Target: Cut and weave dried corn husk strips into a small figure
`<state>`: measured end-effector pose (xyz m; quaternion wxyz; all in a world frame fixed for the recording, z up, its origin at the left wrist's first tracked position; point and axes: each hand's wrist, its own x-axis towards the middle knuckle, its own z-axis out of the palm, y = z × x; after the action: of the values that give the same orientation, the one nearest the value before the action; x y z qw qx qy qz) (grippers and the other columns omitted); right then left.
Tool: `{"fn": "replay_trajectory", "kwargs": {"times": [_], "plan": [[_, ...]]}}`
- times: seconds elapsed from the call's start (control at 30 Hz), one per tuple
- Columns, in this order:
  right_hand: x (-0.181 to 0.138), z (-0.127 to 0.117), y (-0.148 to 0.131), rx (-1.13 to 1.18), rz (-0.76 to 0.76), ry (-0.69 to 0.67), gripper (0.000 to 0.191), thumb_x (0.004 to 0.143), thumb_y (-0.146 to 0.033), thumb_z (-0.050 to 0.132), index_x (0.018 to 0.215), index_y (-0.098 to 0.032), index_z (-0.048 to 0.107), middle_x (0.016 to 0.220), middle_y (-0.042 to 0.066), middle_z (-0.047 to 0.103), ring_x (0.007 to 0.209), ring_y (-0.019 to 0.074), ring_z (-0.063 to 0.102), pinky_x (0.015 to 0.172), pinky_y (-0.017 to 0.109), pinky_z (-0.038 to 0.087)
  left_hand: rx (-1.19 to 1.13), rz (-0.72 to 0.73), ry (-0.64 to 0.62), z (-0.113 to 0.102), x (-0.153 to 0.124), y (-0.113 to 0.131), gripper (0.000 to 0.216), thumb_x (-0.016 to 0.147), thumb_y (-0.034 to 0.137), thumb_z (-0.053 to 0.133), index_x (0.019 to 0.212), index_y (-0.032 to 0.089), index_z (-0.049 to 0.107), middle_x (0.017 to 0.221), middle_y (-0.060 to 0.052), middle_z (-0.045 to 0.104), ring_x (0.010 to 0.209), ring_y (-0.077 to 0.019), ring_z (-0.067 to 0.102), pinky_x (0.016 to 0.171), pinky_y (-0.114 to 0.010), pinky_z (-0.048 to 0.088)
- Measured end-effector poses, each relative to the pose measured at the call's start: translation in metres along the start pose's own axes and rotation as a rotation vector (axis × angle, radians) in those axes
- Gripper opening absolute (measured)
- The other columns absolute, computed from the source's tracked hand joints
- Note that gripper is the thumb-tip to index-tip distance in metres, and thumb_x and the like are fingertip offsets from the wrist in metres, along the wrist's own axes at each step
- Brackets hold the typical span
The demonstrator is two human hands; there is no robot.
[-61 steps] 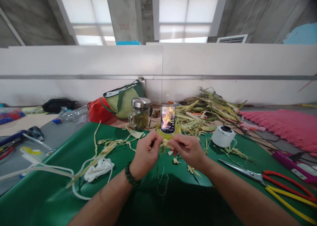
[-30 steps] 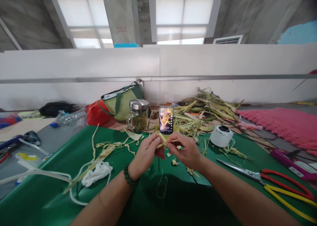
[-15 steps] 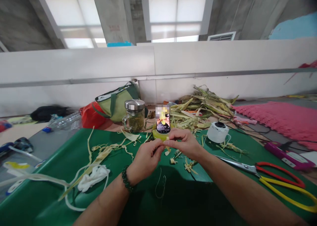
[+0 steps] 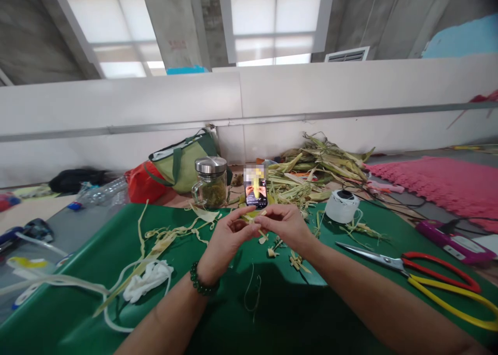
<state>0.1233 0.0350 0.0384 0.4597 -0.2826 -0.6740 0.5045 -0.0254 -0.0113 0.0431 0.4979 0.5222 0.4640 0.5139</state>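
My left hand (image 4: 224,239) and my right hand (image 4: 285,224) meet over the green mat (image 4: 78,303). Between their fingertips both pinch a small folded piece of pale corn husk (image 4: 253,219). A dark bead bracelet (image 4: 198,282) circles my left wrist. Small husk scraps (image 4: 293,260) lie on the mat just under my right hand. A phone (image 4: 256,187) stands upright right behind my hands, its screen lit.
Scissors with red and yellow handles (image 4: 428,277) lie at the right, a white string spool (image 4: 342,206) behind them. A lidded glass jar (image 4: 210,182), green bag (image 4: 181,160) and husk pile (image 4: 319,171) sit at the back. Husk strips and white cloth (image 4: 150,274) lie left.
My hands stay together on the husk piece, turning and folding it between the fingers. The camera has drifted slightly, so the scene sits a little further left.
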Motion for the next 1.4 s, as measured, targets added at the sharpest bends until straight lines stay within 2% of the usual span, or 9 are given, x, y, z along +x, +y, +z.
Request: {"fn": "replay_trajectory", "kwargs": {"times": [0.17,0.3,0.4,0.6,0.77,0.93,1.03,1.27,1.4], "plan": [[-0.001,-0.006,-0.004,-0.260,-0.126,-0.114,0.029,0.081,-0.038,0.055,0.064,-0.016,0.064,0.054,-0.001,0.056,0.050,0.0099,0.051,0.047,0.021,0.038,0.262,0.227,0.040,0.002,-0.002,0.001,0.017,0.070,0.027,0.066,0.081,0.015,0.069,0.068,-0.003,0.068,0.059,-0.0135,0.058,0.057,-0.024,0.048],[-0.003,-0.014,-0.004,-0.666,-0.410,-0.087,0.025,0.083,-0.030,0.055,0.063,-0.016,0.063,0.055,0.000,0.057,0.050,0.0093,0.047,0.049,0.021,0.033,0.492,0.327,0.039,0.000,-0.005,0.003,0.015,0.075,0.024,0.059,0.080,0.015,0.070,0.074,-0.006,0.069,0.064,-0.0147,0.058,0.056,-0.022,0.045],[-0.006,-0.015,-0.003,-0.759,-0.514,-0.110,0.027,0.084,-0.028,0.053,0.062,-0.016,0.062,0.054,0.000,0.056,0.049,0.0089,0.046,0.049,0.021,0.031,0.643,0.398,0.051,0.001,-0.008,0.003,0.018,0.075,0.015,0.053,0.078,0.014,0.071,0.069,-0.004,0.066,0.059,-0.0128,0.055,0.053,-0.021,0.042],[-0.005,-0.015,-0.006,-0.550,-0.346,-0.024,0.031,0.082,-0.031,0.055,0.056,-0.015,0.057,0.049,-0.002,0.048,0.047,0.0080,0.041,0.047,0.020,0.030,0.741,0.487,0.000,0.000,-0.008,0.000,0.023,0.074,0.010,0.049,0.082,0.014,0.070,0.069,-0.004,0.063,0.062,-0.0120,0.055,0.056,-0.021,0.042],[0.003,-0.017,-0.006,-0.418,-0.203,-0.047,0.035,0.080,-0.036,0.055,0.053,-0.015,0.053,0.046,-0.003,0.047,0.045,0.0075,0.040,0.044,0.020,0.030,0.464,0.295,-0.124,-0.008,-0.002,0.002,0.026,0.082,0.028,0.054,0.098,0.014,0.067,0.089,-0.009,0.069,0.081,-0.0182,0.063,0.072,-0.028,0.049],[0.006,-0.015,-0.004,-0.384,-0.162,-0.044,0.033,0.080,-0.036,0.054,0.054,-0.015,0.053,0.046,-0.003,0.047,0.044,0.0072,0.039,0.043,0.020,0.029,0.225,0.140,-0.177,-0.005,0.000,0.001,0.040,0.084,0.044,0.051,0.104,0.013,0.064,0.074,-0.005,0.069,0.069,-0.0174,0.064,0.068,-0.030,0.051],[0.004,-0.014,-0.002,-0.428,-0.160,-0.037,0.032,0.079,-0.035,0.056,0.055,-0.015,0.055,0.047,-0.003,0.048,0.046,0.0079,0.041,0.045,0.020,0.030,0.338,0.192,-0.057,-0.002,-0.001,-0.005,0.031,0.073,0.035,0.066,0.095,0.012,0.067,0.066,-0.003,0.067,0.059,-0.0146,0.060,0.058,-0.025,0.049],[-0.002,-0.014,-0.006,-0.386,-0.224,-0.018,0.033,0.080,-0.034,0.055,0.053,-0.016,0.052,0.046,-0.003,0.046,0.045,0.0075,0.040,0.044,0.020,0.030,0.804,0.585,0.002,-0.003,-0.007,-0.003,0.020,0.084,0.022,0.051,0.082,0.017,0.070,0.073,-0.005,0.068,0.066,-0.0132,0.059,0.062,-0.022,0.045],[0.003,-0.016,-0.003,-0.320,-0.217,-0.048,0.033,0.080,-0.036,0.056,0.054,-0.016,0.052,0.046,-0.003,0.047,0.043,0.0075,0.039,0.043,0.020,0.030,0.732,0.575,0.015,-0.009,-0.003,-0.004,0.018,0.083,0.022,0.054,0.089,0.017,0.070,0.079,-0.006,0.070,0.072,-0.0156,0.062,0.066,-0.025,0.048]]}}
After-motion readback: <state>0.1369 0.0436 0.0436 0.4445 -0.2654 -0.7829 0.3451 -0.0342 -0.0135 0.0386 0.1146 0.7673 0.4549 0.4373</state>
